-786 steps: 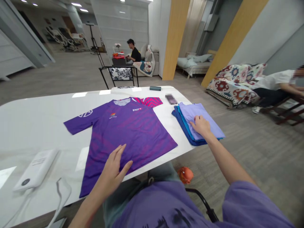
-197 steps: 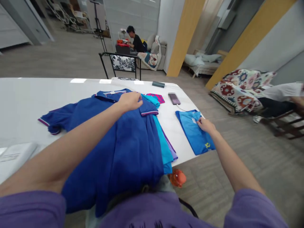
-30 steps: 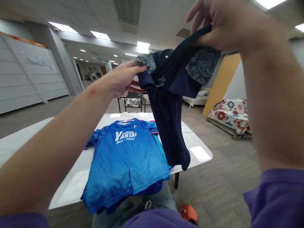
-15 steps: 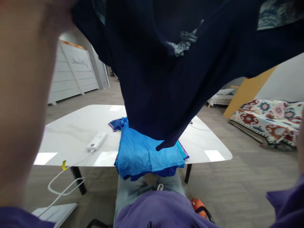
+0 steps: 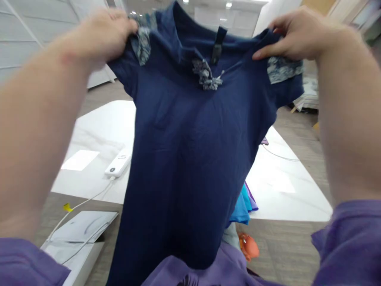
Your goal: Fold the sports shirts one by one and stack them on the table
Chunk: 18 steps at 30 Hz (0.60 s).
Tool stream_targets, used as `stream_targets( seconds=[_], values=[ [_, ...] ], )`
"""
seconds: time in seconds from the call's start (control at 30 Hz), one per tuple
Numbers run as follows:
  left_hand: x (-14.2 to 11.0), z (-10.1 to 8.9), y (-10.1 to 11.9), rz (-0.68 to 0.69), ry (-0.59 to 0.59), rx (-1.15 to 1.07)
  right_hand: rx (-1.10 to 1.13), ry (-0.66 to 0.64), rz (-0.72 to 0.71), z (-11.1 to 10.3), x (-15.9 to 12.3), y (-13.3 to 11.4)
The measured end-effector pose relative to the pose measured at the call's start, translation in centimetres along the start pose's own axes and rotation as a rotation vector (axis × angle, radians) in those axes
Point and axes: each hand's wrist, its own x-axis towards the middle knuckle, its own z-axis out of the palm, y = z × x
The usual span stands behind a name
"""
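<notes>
A navy short-sleeved shirt [image 5: 190, 143] hangs full length before me, its front facing me. Patterned patches mark its shoulders, and a ruffled knot sits at the neckline. My left hand [image 5: 111, 33] is closed on the shoulder at the left, by the patterned patch. At the other shoulder, my right hand [image 5: 293, 35] pinches the cloth between thumb and fingers. Behind the shirt, part of a pile of folded blue and purple clothes [image 5: 240, 208] shows at the table edge; the rest is hidden.
The white table [image 5: 300, 202] stands behind the shirt. On its left lies a white power strip [image 5: 117, 163], with a cable running down past a white box [image 5: 80, 230]. An orange object [image 5: 249, 247] is low by my right side.
The shirt was high and close, bunched with its hem above the clothes pile. Now it hangs lower and spread out, covering most of the pile, and both hands have come into view.
</notes>
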Motion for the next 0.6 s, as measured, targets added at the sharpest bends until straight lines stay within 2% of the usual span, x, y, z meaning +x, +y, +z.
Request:
stream_targets(
  seconds=[0.07,0.1,0.17,0.23,0.3,0.37,0.43,0.5,0.6],
  values=[
    [1.7,6.5,-4.4,-0.018,-0.046,0.069,-0.202,-0.059,0.128,9.7,2.4,3.6],
    [2.3,9.9,-6.7,-0.05,-0.084,0.092,-0.22,-0.094,0.14,14.5,3.1,5.1],
    [2.9,16.2,-11.0,-0.127,-0.162,0.142,-0.229,-0.078,0.219,23.2,3.4,7.4],
    [2.3,21.5,-15.1,-0.203,-0.203,0.203,-0.207,-0.08,0.278,30.4,2.0,8.8],
    [1.0,25.1,-18.6,-0.312,-0.23,0.306,-0.183,-0.17,0.33,35.7,-0.8,9.3],
    [-0.4,27.3,-21.2,-0.447,-0.298,0.407,-0.157,-0.288,0.381,39.0,-4.6,9.1],
    [-1.3,28.3,-23.0,-0.538,-0.411,0.442,-0.139,-0.364,0.415,40.7,-8.8,8.4],
    [-1.7,28.9,-24.0,-0.541,-0.5,0.445,-0.124,-0.396,0.396,41.5,-12.9,7.5],
    [-1.4,29.7,-24.1,-0.455,-0.568,0.442,-0.118,-0.444,0.316,42.3,-17.7,6.2]
  ],
)
